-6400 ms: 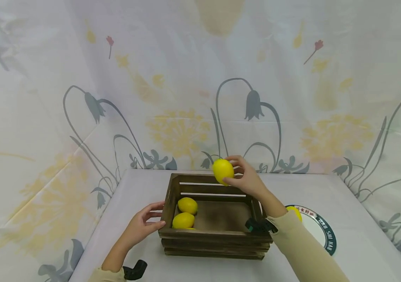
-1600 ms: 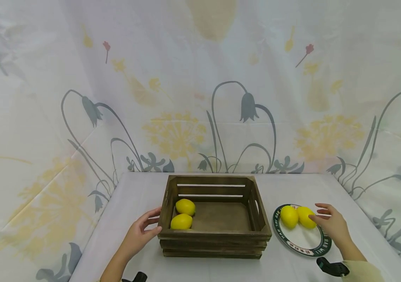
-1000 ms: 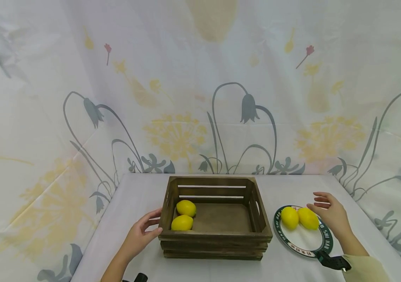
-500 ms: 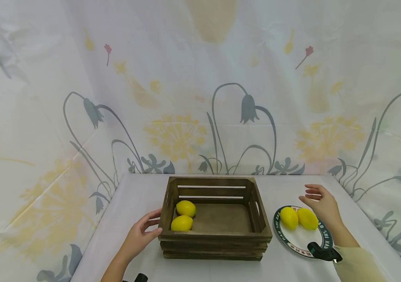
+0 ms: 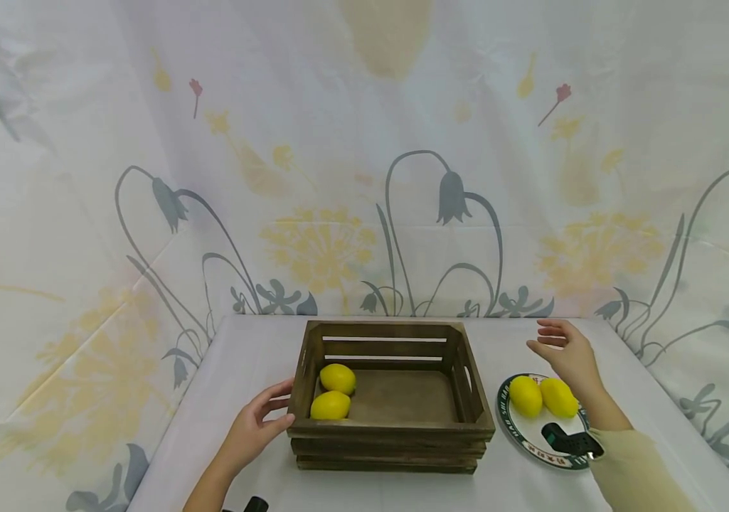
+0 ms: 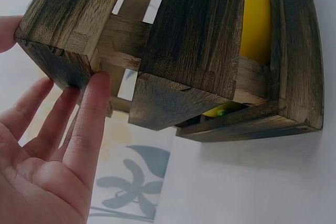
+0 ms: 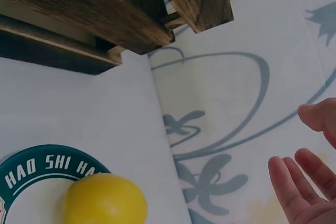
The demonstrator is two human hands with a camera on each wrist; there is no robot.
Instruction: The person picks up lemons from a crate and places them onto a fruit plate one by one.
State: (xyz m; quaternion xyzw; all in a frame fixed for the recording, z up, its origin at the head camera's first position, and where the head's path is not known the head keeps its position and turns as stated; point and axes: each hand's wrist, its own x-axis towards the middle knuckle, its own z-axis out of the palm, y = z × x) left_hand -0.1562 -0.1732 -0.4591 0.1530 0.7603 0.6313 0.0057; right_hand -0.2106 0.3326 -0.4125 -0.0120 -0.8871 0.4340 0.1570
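Observation:
My left hand (image 5: 255,419) rests its fairly straight fingertips on the left end of a dark slatted wooden crate (image 5: 390,444); in the left wrist view, thumb and fingers (image 6: 89,129) touch the crate's corner. Two yellow lemons (image 5: 337,379) lie inside against its left wall. To the crate's right, a round white plate with a dark green lettered rim (image 5: 506,416) bears two more lemons (image 5: 525,396), side by side. Past the plate's far side, my right hand (image 5: 572,359) hovers with loosely bent fingers and nothing in them. One plate lemon (image 7: 105,200) shows in the right wrist view.
A white cloth covers the table (image 5: 262,341). Behind it and at both sides hangs a pale flower-printed curtain (image 5: 338,178). A black wrist camera mount (image 5: 572,442) on the right arm overlaps the plate's near part.
Earlier my right hand held a lemon over the crate; the plate now bears two lemons. Since then the right hand has lifted off them, away and leftward. My left hand has stayed at the crate.

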